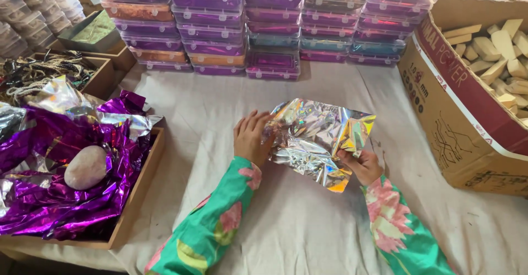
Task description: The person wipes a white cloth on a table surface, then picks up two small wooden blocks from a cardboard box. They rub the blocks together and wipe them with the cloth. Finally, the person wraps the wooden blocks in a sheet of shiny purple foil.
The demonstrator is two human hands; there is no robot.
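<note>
While both hands work at it, a crinkled sheet of holographic silver foil point(318, 140) sits mid-worktop, shiny w/ rainbow glints, creased & roughly rectangular, one corner lifted toward the stacks behind. It rests on a pale, slightly wrinkled cloth point(297, 225) covering the worktop.

Left hand point(252, 137): palm down, fingers point(258, 122) loosely spread & extended, tips touching the foil's left edge, pressing rather than gripping. Right hand point(360, 165): at the foil's lower right corner, fingers curled, thumb & forefinger pinching the edge of the foil. Both forearms come up from the bottom of the view in green sleeves w/ pink floral print, angled inward toward the sheet.

Left side: shallow wooden tray point(140, 190) heaped w/ crumpled purple foil point(60, 198), glossy & deeply creased, plus some silver pieces; a smooth rounded pale stone point(85, 167) lies on top. Behind that, another wooden box w/ tangled twine or cord point(38, 71), rough-looking.

Back row: stacks of clear plastic lidded boxes point(247, 27), rectangular, contents mostly purple, some orange & teal, several layers high & side by side. More clear boxes at far left, blurred.

Right side: large brown cardboard carton point(462, 126), open top, holding pale wooden blocks point(500, 55), wedge & chunk shapes, matte & rough-cut. Carton is well apart from the foil sheet, near the right hand's side.
</note>
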